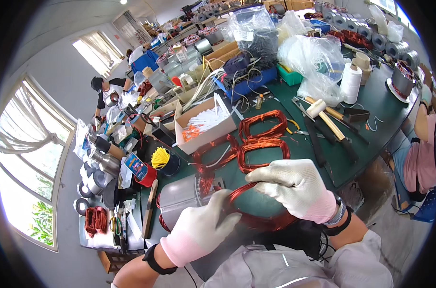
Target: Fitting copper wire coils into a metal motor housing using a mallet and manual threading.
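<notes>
Head: copper coil (243, 191) lies between right hand's (298, 187) fingertips (254, 175).

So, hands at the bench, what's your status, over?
Right fingers pinch coil. Left fingers close by, blurred. Stator near left fingers. Other coils beyond.

- Lower centre: we find the left grip (199, 235) blurred at its fingers, so how they meet the copper strands (241, 192) we cannot tell.
- Just below those strands, the red coil (271, 222) smears; we cannot separate its wires.
- The left grip hides part of the grey cylinder (179, 194) from us.
- Right edge: the dark rim cuts off a person in pink (422, 163).
- Upper left: a distant person in white (137, 53) is too small for us to read.
</notes>
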A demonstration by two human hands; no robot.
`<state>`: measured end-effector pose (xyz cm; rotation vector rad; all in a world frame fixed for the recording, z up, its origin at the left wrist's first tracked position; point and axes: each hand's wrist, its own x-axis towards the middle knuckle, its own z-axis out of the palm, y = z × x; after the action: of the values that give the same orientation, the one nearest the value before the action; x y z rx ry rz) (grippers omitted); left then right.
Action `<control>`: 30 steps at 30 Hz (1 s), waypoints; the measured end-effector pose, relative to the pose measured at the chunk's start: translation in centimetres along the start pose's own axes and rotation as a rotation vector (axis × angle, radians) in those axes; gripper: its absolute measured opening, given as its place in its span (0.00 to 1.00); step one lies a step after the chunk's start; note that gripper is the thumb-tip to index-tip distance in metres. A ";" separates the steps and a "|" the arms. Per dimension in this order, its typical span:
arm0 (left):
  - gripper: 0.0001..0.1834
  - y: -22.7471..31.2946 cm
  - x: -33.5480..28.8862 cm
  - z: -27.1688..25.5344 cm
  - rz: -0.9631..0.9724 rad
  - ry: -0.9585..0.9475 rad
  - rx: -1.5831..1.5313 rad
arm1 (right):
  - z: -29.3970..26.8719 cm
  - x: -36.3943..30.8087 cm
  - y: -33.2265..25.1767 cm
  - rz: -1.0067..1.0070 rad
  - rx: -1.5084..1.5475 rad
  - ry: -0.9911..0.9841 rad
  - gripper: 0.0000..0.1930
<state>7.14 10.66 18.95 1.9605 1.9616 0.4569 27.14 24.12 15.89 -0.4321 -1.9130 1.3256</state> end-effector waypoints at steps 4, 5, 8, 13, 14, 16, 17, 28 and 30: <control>0.21 1.3 2.7 -0.6 -0.030 -0.031 -0.029 | -1.3 -0.1 -0.8 -0.122 -0.176 0.080 0.08; 0.21 1.3 3.2 -0.7 -0.028 -0.032 -0.027 | -1.3 0.1 -0.9 -0.122 -0.177 0.083 0.08; 0.11 1.0 4.2 -0.7 0.066 0.172 0.094 | -1.1 1.0 0.1 -0.238 -0.087 0.144 0.09; 0.08 -0.8 4.7 -0.8 0.229 0.278 0.364 | -1.0 1.5 0.4 0.314 0.396 0.106 0.13; 0.08 -0.7 4.8 -1.0 0.246 0.243 0.413 | -0.4 1.5 1.1 0.305 0.436 0.172 0.14; 0.08 -0.7 4.7 -1.5 0.259 0.210 0.469 | 0.4 1.3 1.3 0.316 0.475 0.262 0.15; 0.08 -0.8 4.7 -1.7 0.232 0.198 0.424 | 1.1 1.5 1.9 0.313 0.478 0.259 0.15; 0.05 -0.8 5.2 -2.4 0.193 0.247 0.184 | 8.7 0.5 6.6 0.031 0.314 -0.074 0.15; 0.06 -1.5 5.3 -2.5 0.264 0.292 0.296 | 8.3 1.1 6.4 0.192 0.669 -0.236 0.14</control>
<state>4.64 15.99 20.48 2.4800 2.0446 0.5735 19.33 22.03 9.04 -0.1202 -1.4971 2.1089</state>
